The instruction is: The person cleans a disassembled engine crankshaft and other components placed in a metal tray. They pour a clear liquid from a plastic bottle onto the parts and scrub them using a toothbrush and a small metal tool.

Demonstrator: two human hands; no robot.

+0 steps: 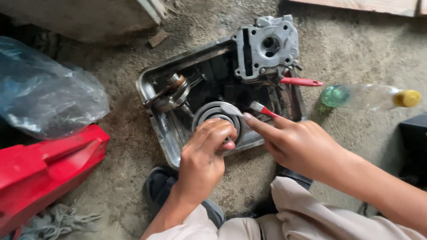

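Head: metal tray point(153, 95) on gritty concrete floor point(120, 146), both hands inside.

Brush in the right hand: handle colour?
Red. The brush handle shows best in the head view, held by the right hand.

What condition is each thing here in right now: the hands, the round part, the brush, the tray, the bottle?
Left hand: closed on the round metal part, holding it in the tray.
Right hand: gripping the red-handled brush, bristles at the part.
Metal tray: upright on the ground, dirty, holding engine parts.
Cylinder head: resting on the tray's far corner.
Plastic bottle: lying on its side, yellow cap on.
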